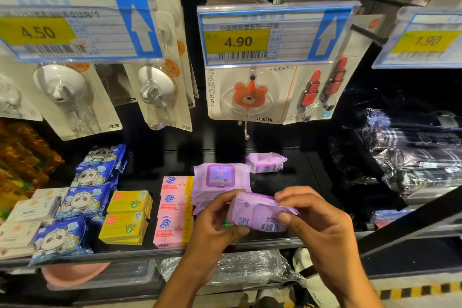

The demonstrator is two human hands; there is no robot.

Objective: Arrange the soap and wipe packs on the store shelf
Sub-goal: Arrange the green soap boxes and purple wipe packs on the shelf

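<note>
Purple wipe pack [260,212] is up off the shelf [297,182] right now, held at both ends. The left hand [215,222] has fingers and thumb curled round the left end, and the right hand [320,220] pinches the right end between thumb and fingers. So both hands are busy with the same pack. Its long axis runs left to right between them, with the right end sitting a bit lower in the frame. The barcode and QR side is the one facing up.

The bit that matters for the next move, I reckon, is the stack of purple wipe packs [221,179]. It sits on the shelf just behind the hands and a touch to the left, lid label up. The left hand is the nearer one and pretty much overlaps the stack's front edge in this view.

The held pack already lies roughly the same way as the stack, long side across. My guess is no big turn is needed, just a flip so the lid ends up on top, then a short move forward and left.

There's also a lone purple pack [266,162] further back on the right, apart from the stack, with bare shelf in front of it. The pink soap packs [175,210] sit right up against the stack's left side, so there's not much wiggle room that way.
</note>
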